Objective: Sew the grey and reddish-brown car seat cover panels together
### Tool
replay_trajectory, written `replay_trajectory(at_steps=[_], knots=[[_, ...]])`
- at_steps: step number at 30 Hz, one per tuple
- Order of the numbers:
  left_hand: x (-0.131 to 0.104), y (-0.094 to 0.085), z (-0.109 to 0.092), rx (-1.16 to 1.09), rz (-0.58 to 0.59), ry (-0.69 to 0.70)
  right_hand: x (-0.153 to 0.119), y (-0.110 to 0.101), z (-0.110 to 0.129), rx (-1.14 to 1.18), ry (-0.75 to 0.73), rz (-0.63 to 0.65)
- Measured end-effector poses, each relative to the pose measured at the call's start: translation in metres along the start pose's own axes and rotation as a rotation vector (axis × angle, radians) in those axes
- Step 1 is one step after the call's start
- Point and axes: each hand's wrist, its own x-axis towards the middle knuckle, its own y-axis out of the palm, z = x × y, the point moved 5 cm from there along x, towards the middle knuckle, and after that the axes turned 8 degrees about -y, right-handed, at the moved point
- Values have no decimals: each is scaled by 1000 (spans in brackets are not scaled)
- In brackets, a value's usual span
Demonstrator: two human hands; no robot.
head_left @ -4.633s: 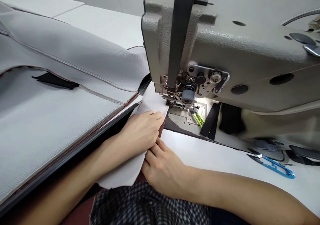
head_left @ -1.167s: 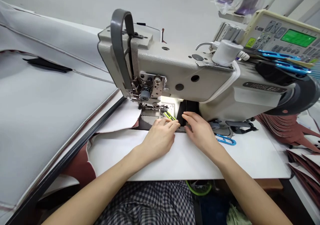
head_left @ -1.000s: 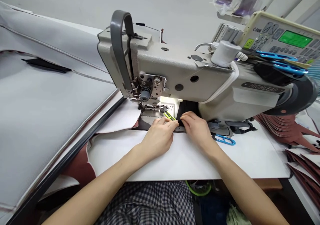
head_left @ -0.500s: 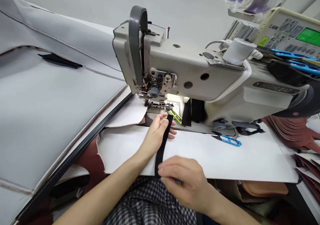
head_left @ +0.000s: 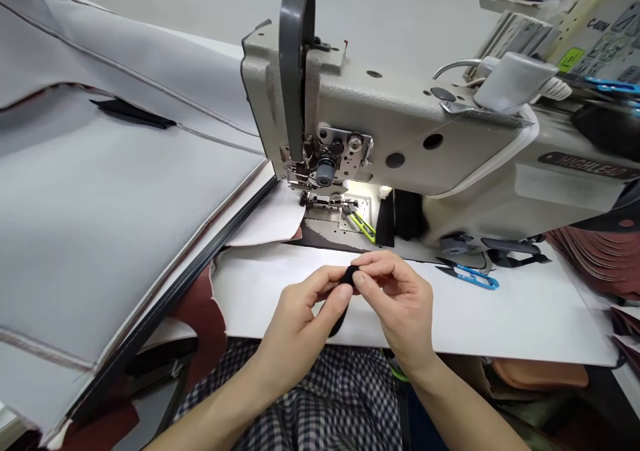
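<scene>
A black fabric strip (head_left: 339, 321) is pinched between both my hands, above the front of the white work surface. My left hand (head_left: 306, 311) grips it between thumb and fingers from the left. From the right, the thumb and fingertips of my right hand (head_left: 397, 297) close on the same short upper part, which looks folded over. The strip's loose part hangs below my left thumb, and much of it is hidden by the hands. Beyond them stands a sewing machine (head_left: 380, 111), with its presser foot area lit and green thread snips (head_left: 361, 225) lying by the needle plate.
Blue thread snips (head_left: 470, 275) lie to the right on the white table (head_left: 520, 324). A large grey sheet (head_left: 125, 211) with a black strip (head_left: 134, 113) on it covers the left side. Stacked reddish-brown pieces (head_left: 593, 261) sit at the far right.
My right hand has come up from the strip's lower end to meet my left at its top. The strip was stretched straight and is now bunched. The view has shifted slightly.
</scene>
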Motion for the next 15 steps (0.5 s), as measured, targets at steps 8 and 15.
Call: replay_trajectory(at_steps=[8, 15], knots=[[-8, -58, -10, 612, -420, 328, 33, 14, -25, -299, -24, 344], [19, -96, -10, 853, -519, 315, 81, 81, -56, -759, -261, 715]])
